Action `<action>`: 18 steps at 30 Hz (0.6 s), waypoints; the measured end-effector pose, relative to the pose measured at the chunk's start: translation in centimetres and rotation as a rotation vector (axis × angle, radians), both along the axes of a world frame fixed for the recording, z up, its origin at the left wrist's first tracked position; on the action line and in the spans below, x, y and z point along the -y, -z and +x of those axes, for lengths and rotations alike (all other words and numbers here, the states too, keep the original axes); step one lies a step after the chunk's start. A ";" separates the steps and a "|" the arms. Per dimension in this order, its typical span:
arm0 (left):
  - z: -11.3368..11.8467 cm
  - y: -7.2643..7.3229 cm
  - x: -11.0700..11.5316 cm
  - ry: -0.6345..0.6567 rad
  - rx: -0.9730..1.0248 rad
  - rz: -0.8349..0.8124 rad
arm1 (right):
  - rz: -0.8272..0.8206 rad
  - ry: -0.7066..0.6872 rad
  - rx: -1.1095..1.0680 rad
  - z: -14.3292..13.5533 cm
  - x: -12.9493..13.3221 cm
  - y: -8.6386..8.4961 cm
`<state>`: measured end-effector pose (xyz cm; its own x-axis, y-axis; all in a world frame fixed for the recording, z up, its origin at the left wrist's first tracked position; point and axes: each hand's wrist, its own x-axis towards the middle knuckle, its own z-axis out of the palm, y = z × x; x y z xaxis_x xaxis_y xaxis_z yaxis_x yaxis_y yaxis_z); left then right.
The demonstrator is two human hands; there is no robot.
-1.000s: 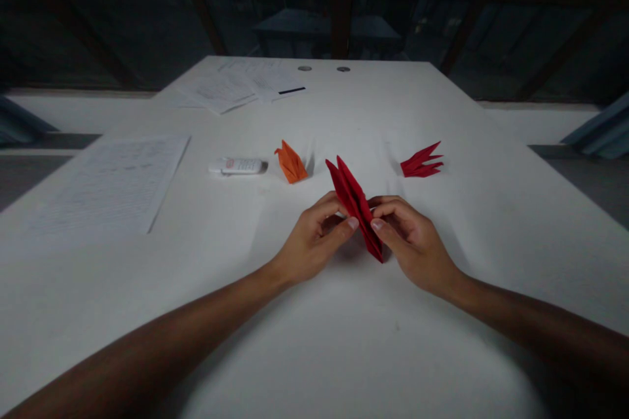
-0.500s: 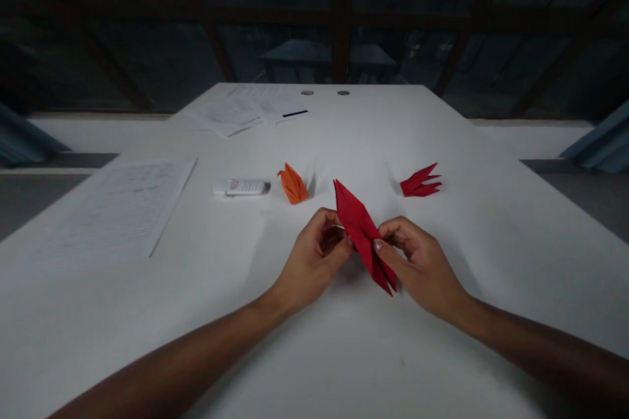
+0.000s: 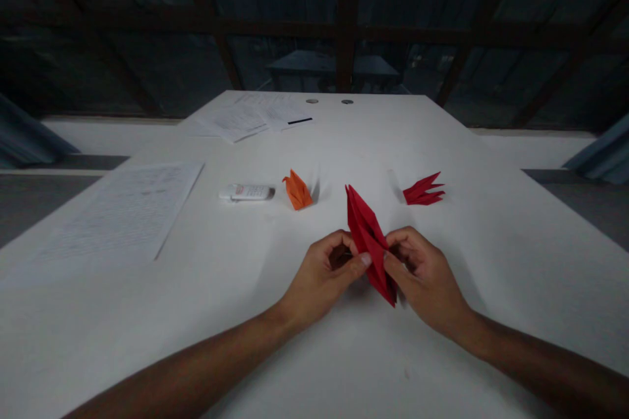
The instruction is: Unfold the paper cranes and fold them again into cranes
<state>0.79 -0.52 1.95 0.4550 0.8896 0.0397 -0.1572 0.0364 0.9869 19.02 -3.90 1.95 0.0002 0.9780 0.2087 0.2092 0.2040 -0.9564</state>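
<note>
Two bare hands pinch a folded red paper piece (image 3: 369, 242) above a white table (image 3: 314, 353), the left hand (image 3: 327, 273) gripping its near-left edge with thumb and fingers, the right hand (image 3: 420, 268) closed on the opposite side; the piece stands nearly on edge between them, one point aimed away, the other down toward the tabletop. Uneven pressure from either thumb could likely skew a crease or tear the thin paper at its lower tip. An orange folded figure (image 3: 297, 191), a second red folded piece (image 3: 423, 189), a small white device (image 3: 246, 192) and printed sheets (image 3: 122, 213) lie well apart.
</note>
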 end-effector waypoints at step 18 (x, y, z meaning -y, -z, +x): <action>-0.2 -0.6 0.2 -0.194 -0.317 0.407 | 0.087 0.059 0.222 -0.4 0.4 -0.1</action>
<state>0.60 -0.70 2.54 0.3295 0.8997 0.2862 0.1839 -0.3585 0.9153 18.58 -4.25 2.04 0.0013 0.9559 0.2936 0.4260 0.2651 -0.8650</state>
